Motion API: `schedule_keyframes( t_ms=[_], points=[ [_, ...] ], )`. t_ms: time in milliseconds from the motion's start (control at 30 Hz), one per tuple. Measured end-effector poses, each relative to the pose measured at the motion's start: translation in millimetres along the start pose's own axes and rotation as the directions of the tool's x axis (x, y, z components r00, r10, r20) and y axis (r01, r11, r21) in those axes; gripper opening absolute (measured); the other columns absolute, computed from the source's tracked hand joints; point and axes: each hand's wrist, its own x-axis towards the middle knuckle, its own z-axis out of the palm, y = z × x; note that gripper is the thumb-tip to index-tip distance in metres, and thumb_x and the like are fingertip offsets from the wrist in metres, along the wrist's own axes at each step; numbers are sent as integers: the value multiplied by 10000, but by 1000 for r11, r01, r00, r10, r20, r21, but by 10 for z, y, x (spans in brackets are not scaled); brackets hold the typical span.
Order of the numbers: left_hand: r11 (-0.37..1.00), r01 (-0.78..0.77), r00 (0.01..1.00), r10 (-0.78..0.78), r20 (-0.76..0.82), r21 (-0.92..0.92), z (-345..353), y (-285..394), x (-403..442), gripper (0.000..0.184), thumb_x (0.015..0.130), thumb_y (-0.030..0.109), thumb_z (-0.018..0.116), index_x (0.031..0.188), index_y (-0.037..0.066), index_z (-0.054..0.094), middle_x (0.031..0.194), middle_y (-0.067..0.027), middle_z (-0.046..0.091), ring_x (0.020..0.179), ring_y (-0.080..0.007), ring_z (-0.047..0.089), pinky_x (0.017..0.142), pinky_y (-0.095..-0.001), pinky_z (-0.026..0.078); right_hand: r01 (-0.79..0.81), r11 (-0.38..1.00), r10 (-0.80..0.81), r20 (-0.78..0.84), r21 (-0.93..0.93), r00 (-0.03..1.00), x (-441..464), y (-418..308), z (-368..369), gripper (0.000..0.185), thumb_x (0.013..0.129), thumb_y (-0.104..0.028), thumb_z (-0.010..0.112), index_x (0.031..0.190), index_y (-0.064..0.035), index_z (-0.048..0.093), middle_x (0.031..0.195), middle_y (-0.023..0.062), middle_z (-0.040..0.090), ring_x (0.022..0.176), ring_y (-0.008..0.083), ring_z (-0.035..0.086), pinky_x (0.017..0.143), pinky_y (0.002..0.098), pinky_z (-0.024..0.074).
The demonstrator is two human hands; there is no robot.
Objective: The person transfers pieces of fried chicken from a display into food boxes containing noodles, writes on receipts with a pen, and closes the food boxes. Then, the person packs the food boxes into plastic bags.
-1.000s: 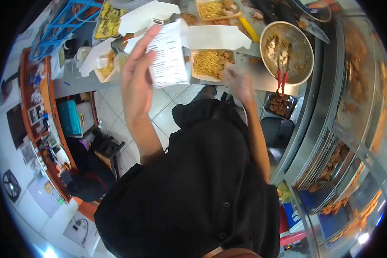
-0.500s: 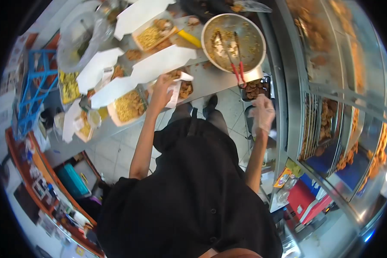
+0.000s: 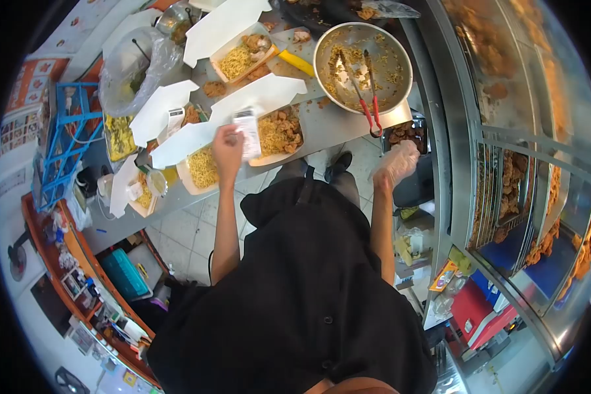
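My left hand (image 3: 228, 152) pinches a white printed paper slip (image 3: 247, 134) above the counter, between two open boxes. One box (image 3: 280, 134), to its right, holds noodles and fried pieces; the other (image 3: 201, 169), to its left, holds noodles. On the right, my right hand (image 3: 398, 164) wears a clear glove and is beside a black tray of dark meat pieces (image 3: 407, 133). Its fingers are bunched, and what they hold, if anything, is too unclear to tell. Red-handled tongs (image 3: 372, 105) rest in a large metal bowl (image 3: 387, 69) above the tray.
More open food boxes (image 3: 238, 60) stand along the steel counter (image 3: 322, 128). A yellow handle (image 3: 296, 63) lies near the bowl. Plastic-covered container (image 3: 132, 69) and blue rack (image 3: 72, 144) are at left. A display case with fried food (image 3: 511, 184) lines the right side.
The paper slip was raised high, then lowered over the boxes by my left hand. My right hand moved from the noodle box to the meat tray. The view has shifted too.
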Motion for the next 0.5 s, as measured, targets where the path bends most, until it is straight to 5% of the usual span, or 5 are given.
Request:
schedule_keyframes(
  t_ms=[100, 200, 300, 400, 500],
  points=[
    [927, 184, 972, -221, -82, -328, -373, -28, -132, 189, 860, 27, 679, 1019, 17, 577, 826, -26, 603, 671, -67, 540, 599, -215, 454, 97, 989, -109, 109, 112, 988, -144, -88, -58, 245, 959, -270, 537, 922, -31, 579, 771, -22, 495, 710, 89, 479, 645, 265, 427],
    [859, 291, 934, -351, -71, -421, -507, 19, -216, 210, 856, 15, 682, 1021, 26, 553, 824, -37, 592, 661, -78, 551, 584, -220, 460, 238, 970, -199, 418, -44, 886, -450, 9, 193, 261, 958, -267, 544, 875, -25, 596, 745, 34, 537, 702, 135, 511, 647, 296, 438],
    [859, 325, 939, -344, 24, -396, -478, -63, -249, 214, 858, 14, 687, 1014, 17, 540, 880, -40, 595, 707, -78, 581, 593, -214, 495, 426, 890, -148, 780, -163, 608, -834, 446, 463, 259, 972, -260, 527, 1000, -12, 593, 894, 119, 602, 838, 213, 586, 746, 356, 491],
    [834, 323, 944, -317, 90, -447, -353, -172, -237, 225, 855, 36, 698, 1016, 17, 542, 874, -39, 595, 673, -94, 580, 591, -223, 500, 822, 540, -104, 955, -182, 279, -1155, 831, 866, 266, 980, -246, 506, 1022, 3, 591, 818, 159, 634, 727, 292, 641, 621, 431, 530],
    [934, 298, 955, -288, 78, -197, -338, -457, -249, 264, 847, 104, 722, 1022, 20, 543, 894, -53, 585, 705, -112, 573, 581, -253, 505, 806, 559, -133, 938, -195, 319, -1312, 807, 1106, 225, 973, -194, 477, 866, -21, 574, 636, 124, 569, 531, 291, 539, 513, 447, 462]
  ],
)
